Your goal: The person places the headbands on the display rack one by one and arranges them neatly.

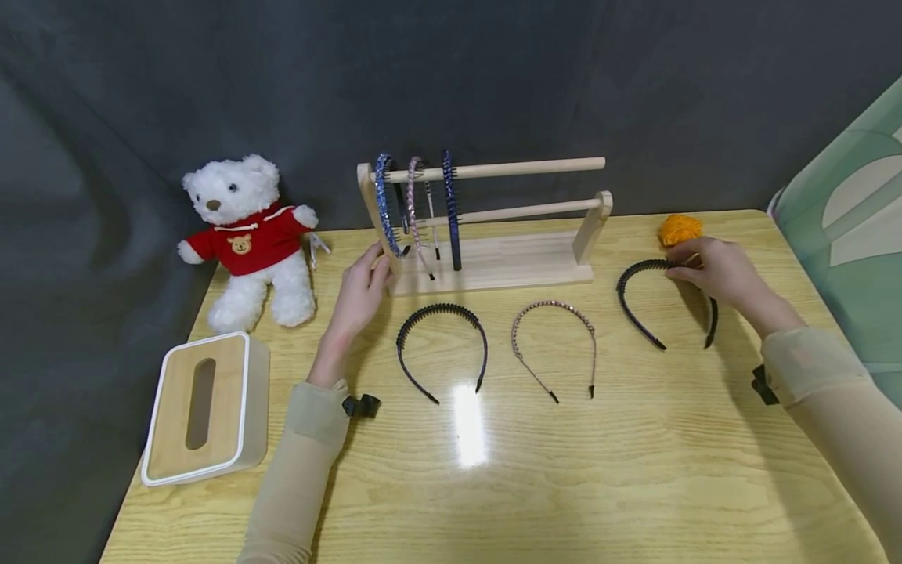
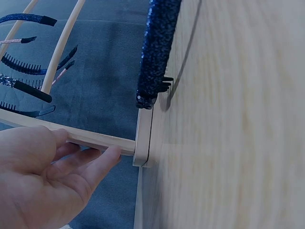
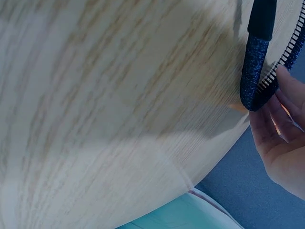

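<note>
At the left end of a wooden headband rack point(image 1: 521, 265), my left hand point(image 1: 362, 288) grips the side upright point(image 2: 102, 139) between thumb and fingers. A glittery blue headband point(image 1: 384, 192), a pink braided one point(image 1: 414, 207) and a dark blue one point(image 1: 451, 211) hang at the left of its bars. On the right, my right hand point(image 1: 722, 270) pinches the top of a dark blue toothed headband point(image 3: 255, 67), its ends pointing toward me. A dark toothed headband point(image 1: 440, 307) and a thin pink beaded one point(image 1: 553, 303) lie on the table before the rack.
A white teddy bear in a red sweater point(image 1: 264, 247) sits at the back left. Nearer stands a white tissue box with a wooden lid point(image 1: 169, 415). An orange yarn-like ball point(image 1: 680, 229) lies beyond my right hand. A green patterned surface point(image 1: 846, 211) borders the table's right.
</note>
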{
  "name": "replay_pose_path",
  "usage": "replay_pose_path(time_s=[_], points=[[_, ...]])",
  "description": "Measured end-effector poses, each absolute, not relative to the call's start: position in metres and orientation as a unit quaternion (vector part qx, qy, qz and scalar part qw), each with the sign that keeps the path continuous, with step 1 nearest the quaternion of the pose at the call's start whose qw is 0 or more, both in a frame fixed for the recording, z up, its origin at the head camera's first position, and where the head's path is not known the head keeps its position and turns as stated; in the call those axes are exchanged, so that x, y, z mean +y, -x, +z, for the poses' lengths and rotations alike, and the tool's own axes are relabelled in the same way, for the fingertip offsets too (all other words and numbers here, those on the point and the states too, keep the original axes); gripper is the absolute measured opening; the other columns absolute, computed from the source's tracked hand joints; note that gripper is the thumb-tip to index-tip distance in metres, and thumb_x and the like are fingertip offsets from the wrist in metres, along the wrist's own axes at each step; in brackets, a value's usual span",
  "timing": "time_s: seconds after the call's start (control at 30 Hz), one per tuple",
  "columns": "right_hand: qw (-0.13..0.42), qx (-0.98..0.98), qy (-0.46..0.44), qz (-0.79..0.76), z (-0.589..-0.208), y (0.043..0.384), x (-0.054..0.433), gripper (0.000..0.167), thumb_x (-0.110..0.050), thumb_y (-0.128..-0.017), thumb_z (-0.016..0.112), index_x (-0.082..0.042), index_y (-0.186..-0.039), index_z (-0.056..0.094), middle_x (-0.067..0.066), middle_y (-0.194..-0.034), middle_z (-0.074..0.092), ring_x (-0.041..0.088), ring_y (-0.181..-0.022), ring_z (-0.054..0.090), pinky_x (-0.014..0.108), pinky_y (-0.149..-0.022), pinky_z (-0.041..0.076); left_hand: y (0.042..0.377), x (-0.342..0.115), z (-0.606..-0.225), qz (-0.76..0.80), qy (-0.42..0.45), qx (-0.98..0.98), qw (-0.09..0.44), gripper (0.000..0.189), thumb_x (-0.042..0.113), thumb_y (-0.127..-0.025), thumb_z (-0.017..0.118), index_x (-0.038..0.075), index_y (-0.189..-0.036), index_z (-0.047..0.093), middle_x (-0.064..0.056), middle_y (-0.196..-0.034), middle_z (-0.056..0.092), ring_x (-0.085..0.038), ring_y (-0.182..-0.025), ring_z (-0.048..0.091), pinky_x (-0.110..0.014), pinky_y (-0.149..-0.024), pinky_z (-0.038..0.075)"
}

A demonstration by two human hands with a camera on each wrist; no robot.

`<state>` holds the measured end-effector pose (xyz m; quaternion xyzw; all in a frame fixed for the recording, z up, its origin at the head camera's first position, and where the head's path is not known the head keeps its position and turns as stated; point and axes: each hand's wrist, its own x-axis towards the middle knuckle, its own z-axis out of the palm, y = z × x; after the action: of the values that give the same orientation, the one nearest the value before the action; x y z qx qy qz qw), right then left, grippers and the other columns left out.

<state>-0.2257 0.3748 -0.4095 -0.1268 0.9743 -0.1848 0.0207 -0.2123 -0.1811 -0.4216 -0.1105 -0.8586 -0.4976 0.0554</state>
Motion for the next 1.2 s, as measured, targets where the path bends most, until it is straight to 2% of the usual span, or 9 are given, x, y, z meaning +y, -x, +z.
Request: replay_pose_path(time_s=[0.23, 0.47, 0.73, 0.93, 1.07, 1.2], points=[[0.002, 0.976, 0.14, -0.168, -0.411, 0.226, 0.372, 0.019, 0.002, -0.097, 0.077, 0.015, -0.109, 0.072, 0.031, -0.096, 0.073, 0.049, -0.086, 0.069, 0.068, -0.079, 0.056, 0.212, -0.18, -0.421, -0.498, 0.11, -0.858, 0.053, 0.042, 0.012, -0.118, 0.045, 0.0, -0.157, 0.051, -0.026, -0.152, 0.056, -0.044, -0.123, 0.068, -0.044, -0.104, 0.062], [-0.001, 0.977, 0.127, -0.17, -0.413, 0.224, 0.371, 0.014, 0.004, -0.098, 0.075, 0.014, -0.105, 0.071, 0.031, -0.095, 0.072, 0.048, -0.086, 0.069, 0.066, -0.078, 0.057, 0.212, -0.18, -0.421, -0.497, 0.113, -0.859, 0.054, 0.042, 0.013, -0.117, 0.045, 0.0, -0.156, 0.051, -0.025, -0.152, 0.056, -0.044, -0.122, 0.068, -0.045, -0.104, 0.062], [-0.015, 0.976, 0.16, -0.146, -0.412, 0.223, 0.377, 0.011, 0.006, -0.095, 0.077, 0.014, -0.101, 0.072, 0.03, -0.092, 0.073, 0.048, -0.084, 0.07, 0.066, -0.076, 0.059, 0.212, -0.18, -0.421, -0.496, 0.11, -0.859, 0.056, 0.041, 0.011, -0.117, 0.045, -0.002, -0.156, 0.052, -0.027, -0.151, 0.056, -0.045, -0.121, 0.069, -0.047, -0.105, 0.061], [0.0, 0.977, 0.17, -0.129, -0.406, 0.22, 0.384, 0.01, 0.005, -0.094, 0.077, 0.012, -0.1, 0.074, 0.023, -0.086, 0.072, 0.039, -0.077, 0.068, 0.055, -0.067, 0.058, 0.212, -0.179, -0.421, -0.501, 0.111, -0.856, 0.056, 0.041, 0.01, -0.117, 0.045, -0.002, -0.156, 0.051, -0.028, -0.15, 0.057, -0.045, -0.121, 0.069, -0.046, -0.105, 0.061], [-0.011, 0.975, 0.178, -0.13, -0.4, 0.217, 0.388, 0.008, 0.005, -0.093, 0.08, 0.01, -0.097, 0.074, 0.021, -0.083, 0.073, 0.036, -0.073, 0.068, 0.046, -0.06, 0.056, 0.212, -0.179, -0.421, -0.503, 0.113, -0.855, 0.058, 0.041, 0.009, -0.117, 0.045, -0.003, -0.156, 0.051, -0.028, -0.149, 0.057, -0.046, -0.121, 0.068, -0.046, -0.104, 0.062], [-0.008, 0.974, 0.178, -0.137, -0.392, 0.214, 0.392, 0.008, 0.006, -0.093, 0.079, 0.01, -0.097, 0.073, 0.022, -0.084, 0.074, 0.036, -0.072, 0.069, 0.043, -0.059, 0.056, 0.212, -0.18, -0.422, -0.504, 0.112, -0.854, 0.057, 0.042, 0.009, -0.117, 0.044, -0.003, -0.157, 0.05, -0.028, -0.151, 0.056, -0.047, -0.122, 0.068, -0.046, -0.105, 0.061]])
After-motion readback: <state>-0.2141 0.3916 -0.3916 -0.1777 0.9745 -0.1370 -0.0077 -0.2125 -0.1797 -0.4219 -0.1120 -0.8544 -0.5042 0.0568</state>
